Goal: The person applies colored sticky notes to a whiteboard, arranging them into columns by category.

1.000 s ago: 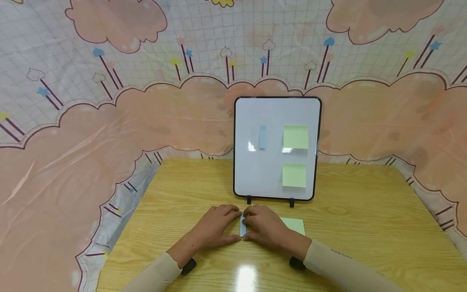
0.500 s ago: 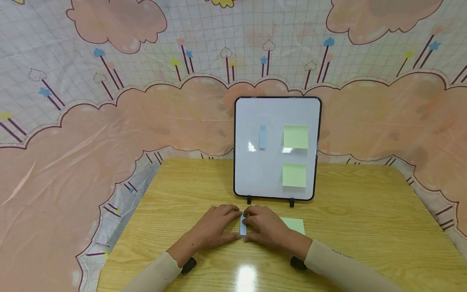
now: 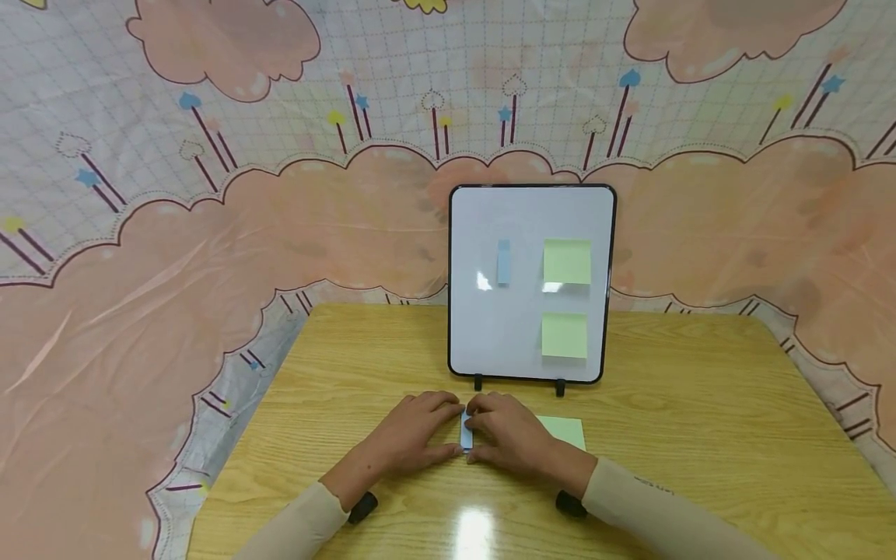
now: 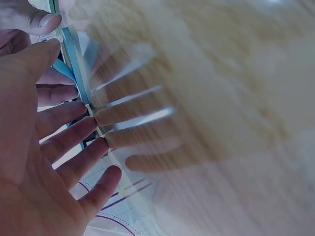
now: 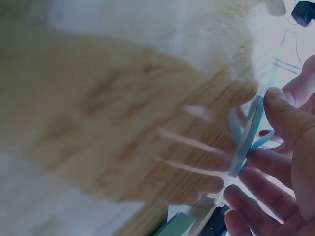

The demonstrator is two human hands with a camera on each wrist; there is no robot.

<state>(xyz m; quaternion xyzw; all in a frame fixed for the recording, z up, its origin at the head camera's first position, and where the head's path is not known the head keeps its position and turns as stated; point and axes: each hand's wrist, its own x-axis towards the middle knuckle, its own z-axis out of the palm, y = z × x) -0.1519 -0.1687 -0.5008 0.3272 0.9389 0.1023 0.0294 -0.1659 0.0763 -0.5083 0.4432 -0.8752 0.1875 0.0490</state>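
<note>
A narrow pad of blue sticky notes [image 3: 467, 432] lies on the table between both hands. In the left wrist view one strip curls up off the pad [image 4: 77, 64]; the same bent strip [image 5: 263, 140] shows in the right wrist view. My left hand [image 3: 413, 432] holds the pad from the left, thumb by the near end and fingertips by the far end. From the right, my right hand [image 3: 514, 435] grips the pad, its thumb at the near end and index finger over the upper part. Exact fingertip contact on the lifted strip is partly hidden.
Behind the hands stands a whiteboard [image 3: 490, 327] on small black feet. It bears one blue strip [image 3: 504, 262] and two green sticky notes [image 3: 567, 261]. A green sticky pad [image 3: 565, 430] lies partly behind my right hand on the wooden table [image 3: 700, 435].
The near end of the blue pad's top strip has lifted slightly, showing the layer beneath it. Both hands have stayed in almost the same place.
</note>
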